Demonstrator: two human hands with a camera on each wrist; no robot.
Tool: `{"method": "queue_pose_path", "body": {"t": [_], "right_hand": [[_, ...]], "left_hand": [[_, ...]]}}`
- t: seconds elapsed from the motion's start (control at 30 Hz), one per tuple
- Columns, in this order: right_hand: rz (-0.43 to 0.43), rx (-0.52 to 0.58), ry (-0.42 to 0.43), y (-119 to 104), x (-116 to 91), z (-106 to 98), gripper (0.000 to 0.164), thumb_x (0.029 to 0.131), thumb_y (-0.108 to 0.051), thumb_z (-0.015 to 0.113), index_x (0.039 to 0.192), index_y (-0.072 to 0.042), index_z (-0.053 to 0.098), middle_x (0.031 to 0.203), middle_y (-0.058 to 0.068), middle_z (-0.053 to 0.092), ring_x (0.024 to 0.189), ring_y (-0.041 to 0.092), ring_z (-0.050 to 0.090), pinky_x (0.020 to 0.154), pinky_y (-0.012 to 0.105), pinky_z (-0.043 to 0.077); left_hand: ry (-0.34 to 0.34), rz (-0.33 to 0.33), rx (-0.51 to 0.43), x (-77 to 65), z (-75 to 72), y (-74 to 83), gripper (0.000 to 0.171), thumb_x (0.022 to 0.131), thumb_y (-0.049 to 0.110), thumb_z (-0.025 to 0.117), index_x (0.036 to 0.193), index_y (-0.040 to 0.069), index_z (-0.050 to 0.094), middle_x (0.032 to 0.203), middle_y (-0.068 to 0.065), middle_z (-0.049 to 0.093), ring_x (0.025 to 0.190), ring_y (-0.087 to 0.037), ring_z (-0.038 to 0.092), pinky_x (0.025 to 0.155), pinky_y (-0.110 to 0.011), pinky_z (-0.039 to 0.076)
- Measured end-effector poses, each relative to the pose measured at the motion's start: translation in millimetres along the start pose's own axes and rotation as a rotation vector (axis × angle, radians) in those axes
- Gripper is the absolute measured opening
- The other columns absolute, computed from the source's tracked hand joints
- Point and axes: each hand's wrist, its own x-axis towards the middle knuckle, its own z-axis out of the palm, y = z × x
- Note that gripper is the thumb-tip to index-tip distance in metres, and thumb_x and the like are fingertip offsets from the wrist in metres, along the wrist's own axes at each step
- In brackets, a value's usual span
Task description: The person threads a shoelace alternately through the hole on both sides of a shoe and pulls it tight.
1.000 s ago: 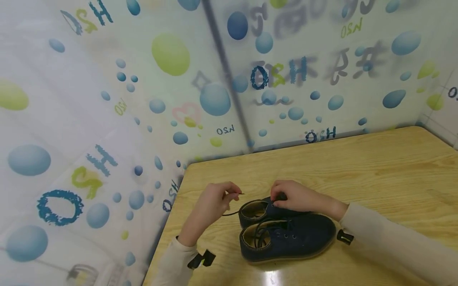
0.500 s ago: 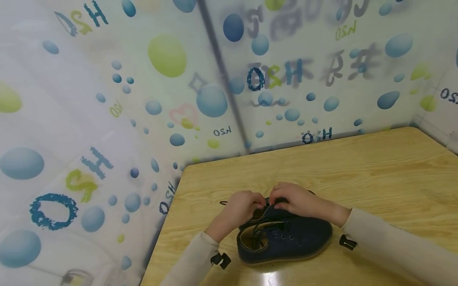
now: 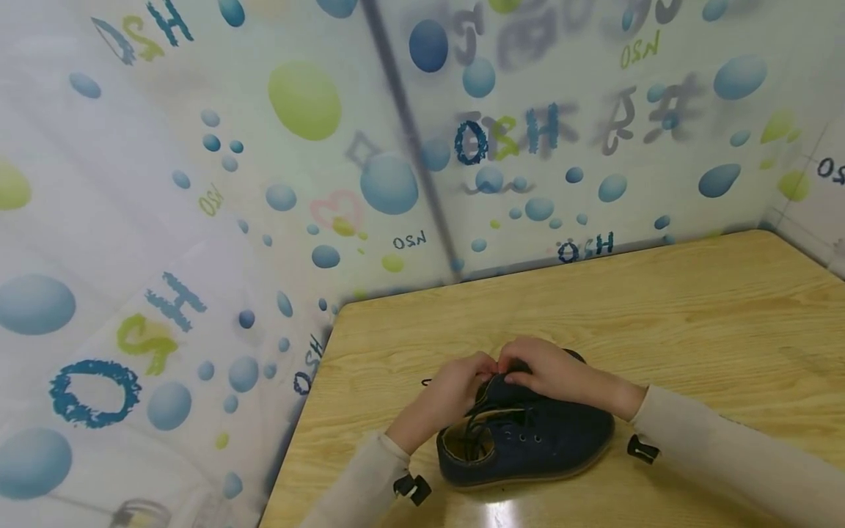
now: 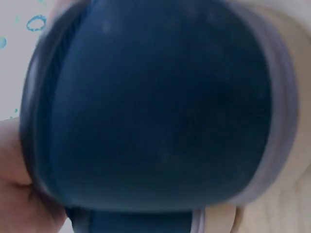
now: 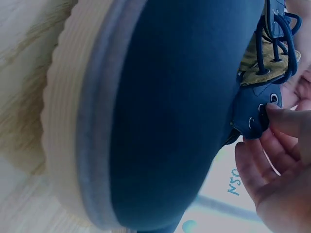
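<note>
Two navy lace-up shoes lie side by side on the table, toes to the right in the head view. My right hand [image 3: 551,367] pinches the eyelet flap [image 5: 248,114] of the far shoe [image 3: 510,393], thumb on its outer face near the metal eyelets. Meeting it at the flap, my left hand [image 3: 445,392] pinches a shoelace; the lace tip is hidden by the fingers. A bit of dark lace [image 3: 425,381] sticks out behind the left hand. The near shoe [image 3: 554,444] is untouched, its laces lying in the opening. Navy shoe leather [image 4: 165,107] fills most of the left wrist view.
The wooden table [image 3: 660,315] extends to the right and behind the shoes. A pale wall covering [image 3: 317,161] with blue and green drops rises along its back and left edges. Each light sleeve carries a black clip [image 3: 412,488].
My left hand has moved right, from beside the far shoe's heel to its eyelet flap, bringing the lace with it. The right hand keeps its grip on the flap.
</note>
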Motion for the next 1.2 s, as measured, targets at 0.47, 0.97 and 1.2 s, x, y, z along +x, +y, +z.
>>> {"method": "queue_pose_path", "body": {"t": [0.47, 0.97, 1.2], "right_hand": [[0.086, 0.077, 0.048, -0.3, 2.7, 3.6, 0.015, 0.085, -0.011, 0.077, 0.089, -0.022, 0.067, 0.094, -0.006, 0.064, 0.088, 0.013, 0.063, 0.077, 0.027, 0.053], [0.147, 0.084, 0.076, -0.4, 3.5, 9.2, 0.014, 0.083, -0.011, 0.078, 0.085, -0.021, 0.067, 0.093, -0.005, 0.063, 0.085, 0.013, 0.062, 0.074, 0.027, 0.052], [0.127, 0.038, 0.081, -0.7, 4.2, 9.8, 0.014, 0.083, -0.013, 0.078, 0.083, -0.021, 0.067, 0.092, -0.006, 0.062, 0.084, 0.010, 0.060, 0.074, 0.027, 0.051]], "left_hand": [[0.168, 0.046, 0.331, 0.2, 10.7, 15.5, 0.015, 0.092, 0.030, 0.071, 0.102, 0.020, 0.065, 0.071, 0.006, 0.063, 0.057, -0.003, 0.049, 0.051, -0.013, 0.032], [0.338, 0.043, -0.123, 5.6, 3.7, 22.8, 0.009, 0.104, 0.016, 0.048, 0.105, 0.009, 0.053, 0.094, -0.007, 0.064, 0.077, -0.015, 0.061, 0.066, -0.018, 0.050], [0.490, 0.178, -0.665, -3.4, -59.3, 46.2, 0.014, 0.106, 0.010, 0.041, 0.102, -0.003, 0.046, 0.085, -0.022, 0.063, 0.073, -0.024, 0.063, 0.071, -0.030, 0.057]]}}
